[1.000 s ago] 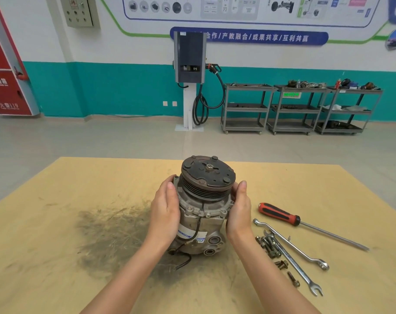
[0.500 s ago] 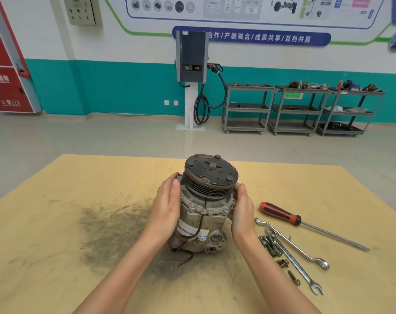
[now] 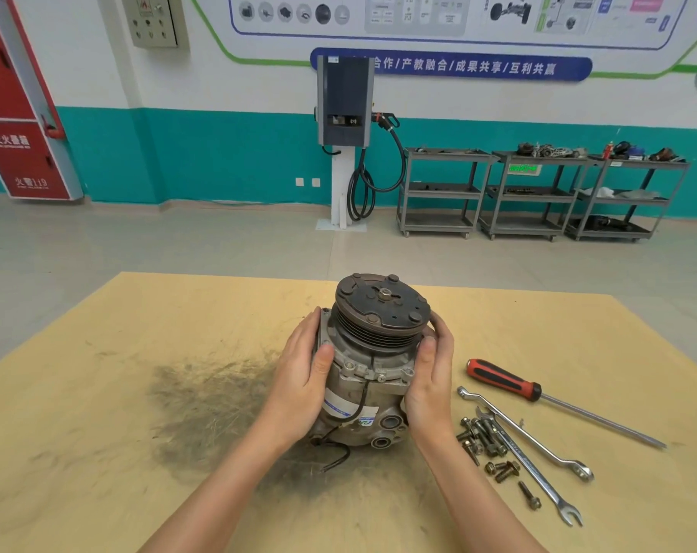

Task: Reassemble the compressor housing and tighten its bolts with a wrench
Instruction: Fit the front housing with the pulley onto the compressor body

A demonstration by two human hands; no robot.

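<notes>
Hands, left hand (image 3: 305, 367) and right hand (image 3: 432, 379), clasp grey cast-metal compressor (image 3: 369, 359) at its flanks; judged heavy, rigid, best held there.

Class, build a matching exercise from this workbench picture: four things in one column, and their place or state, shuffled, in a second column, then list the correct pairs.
Things:
1. compressor
2. screwdriver
3. loose bolts
4. dark stain

Place or state:
A. red and black handle, farthest right
B. held between left hand and right hand
C. on the board, left of the compressor
D. heaped beside the two wrenches

Pairs: 1-B, 2-A, 3-D, 4-C
</notes>
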